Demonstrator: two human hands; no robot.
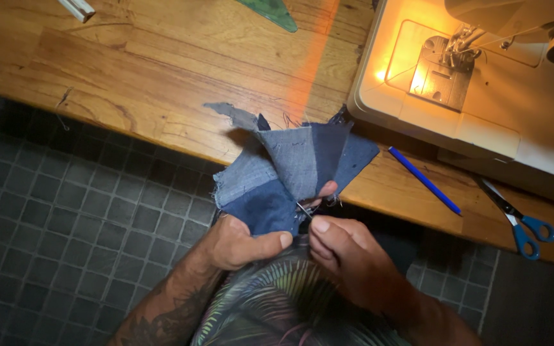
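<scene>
Just off the table's (161, 57) near edge, the left hand (242, 242) pinches the pieced denim patchwork (290, 170) taut, while the right hand's (347, 253) grip closes on a small metal tool (304, 210) at its seam. Blue-handled scissors (520, 224) and a blue pen (424, 181) lie beside the sewing machine (482, 83).

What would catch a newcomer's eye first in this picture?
The patchwork of blue denim pieces at the centre, held by the left hand while the right hand pinches something small at its edge. At upper right, the glowing white sewing machine on the wooden table.
</scene>
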